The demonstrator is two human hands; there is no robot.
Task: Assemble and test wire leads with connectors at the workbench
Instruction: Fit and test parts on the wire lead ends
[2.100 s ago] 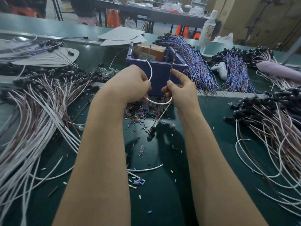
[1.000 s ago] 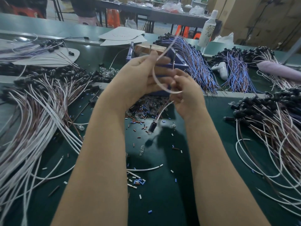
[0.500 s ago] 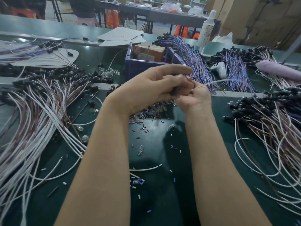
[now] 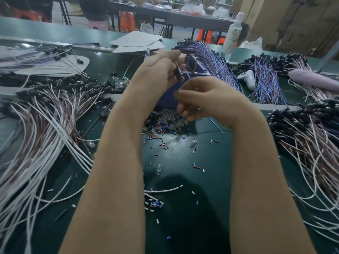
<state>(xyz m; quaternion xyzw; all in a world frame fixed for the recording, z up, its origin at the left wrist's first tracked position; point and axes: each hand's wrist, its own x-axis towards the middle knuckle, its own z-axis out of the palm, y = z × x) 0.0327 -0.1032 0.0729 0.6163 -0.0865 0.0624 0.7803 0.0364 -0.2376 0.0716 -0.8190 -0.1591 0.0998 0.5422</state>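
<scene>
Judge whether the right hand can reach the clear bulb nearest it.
Probably yes: the clear bulb lies uncovered on the mat, close below the right hand, only small scraps around it.

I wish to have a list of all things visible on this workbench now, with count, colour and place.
white-brown leads: many, white and brown, heaps left and right
blue leads: many, blue-purple, bundles back right
box: one, purple, centre back
bulbs: pile, clear, before box
insulation bits: many, mixed colours, scattered on mat
bottle: one, white, back right
connector: one, dark, held before box
left hand: one, grips connector
right hand: one, blurred, grip unclear
</scene>
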